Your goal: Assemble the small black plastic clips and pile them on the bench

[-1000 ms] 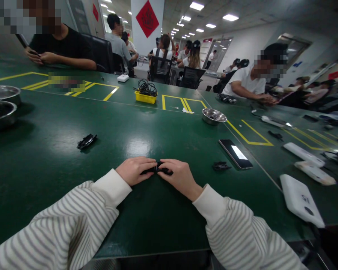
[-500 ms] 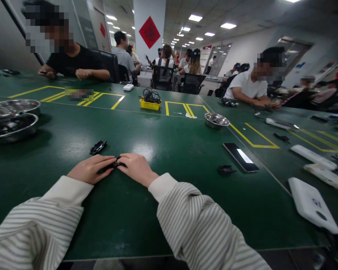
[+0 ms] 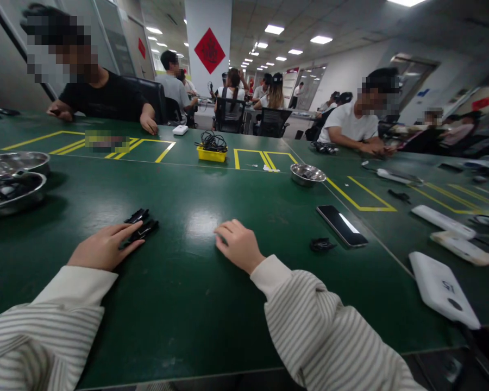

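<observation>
My left hand is at the left on the green table, thumb and fingers around the near end of a small black plastic part. That part lies close beside a similar black part, just beyond it. Between the table's middle and the phone, my right hand is apart from any object. Its fingers are loosely bent, with a small gap to the thumb, and nothing shows in them. A third small black piece lies to the right of this hand; its exact kind is unclear.
Steel bowls, one with black pieces, stand at the left; a smaller steel bowl is farther right. A yellow bin holds black cables. A phone and white devices lie rightward. Two people sit across the table.
My hands have come apart. The left carried the black part left, beside the similar one; the right let go and moved right. The person in black lowered a hand to the table.
</observation>
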A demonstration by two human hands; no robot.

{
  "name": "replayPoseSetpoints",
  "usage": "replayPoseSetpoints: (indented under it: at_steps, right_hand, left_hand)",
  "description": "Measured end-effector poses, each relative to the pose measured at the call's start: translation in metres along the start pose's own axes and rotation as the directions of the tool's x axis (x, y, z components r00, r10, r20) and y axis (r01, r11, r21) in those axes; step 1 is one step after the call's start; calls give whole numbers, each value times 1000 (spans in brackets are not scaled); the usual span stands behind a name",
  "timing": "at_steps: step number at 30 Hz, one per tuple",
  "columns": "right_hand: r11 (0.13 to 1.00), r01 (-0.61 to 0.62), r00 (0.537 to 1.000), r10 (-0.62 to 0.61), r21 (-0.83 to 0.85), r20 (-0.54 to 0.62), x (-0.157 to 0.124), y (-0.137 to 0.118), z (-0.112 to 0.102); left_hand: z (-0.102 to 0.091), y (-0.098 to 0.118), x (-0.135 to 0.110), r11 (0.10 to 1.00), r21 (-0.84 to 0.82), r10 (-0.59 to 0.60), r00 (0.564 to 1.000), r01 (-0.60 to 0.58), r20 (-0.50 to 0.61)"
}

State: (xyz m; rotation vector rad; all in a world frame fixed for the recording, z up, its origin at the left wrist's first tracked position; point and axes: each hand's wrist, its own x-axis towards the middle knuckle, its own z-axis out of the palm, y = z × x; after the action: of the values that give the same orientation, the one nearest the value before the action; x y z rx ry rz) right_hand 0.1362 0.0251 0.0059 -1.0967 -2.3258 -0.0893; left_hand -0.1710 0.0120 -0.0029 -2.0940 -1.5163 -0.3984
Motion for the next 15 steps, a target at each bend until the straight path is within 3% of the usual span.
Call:
replayPoseSetpoints:
  at_steps: [5,9,12,15]
  right_hand:
    - [916,-298,951,261,-270,-165,-70,81,-68]
    - [772,-542,832,438,-331,-342,-117,136,-107]
    - [723,-660,746,602,-204,-284,-130,155,-115]
    - [711,-698,716,686,-90,-131,-123,155,-108]
  left_hand:
    - [-8,15,6,999,35,-17,998,15,54]
    - [-15,40,16,988,-91,140,981,-128,132]
    - [-13,61,23,947,-187,285,951,-260,120]
    - [-11,88,30,910,-271,349,933,-315,85]
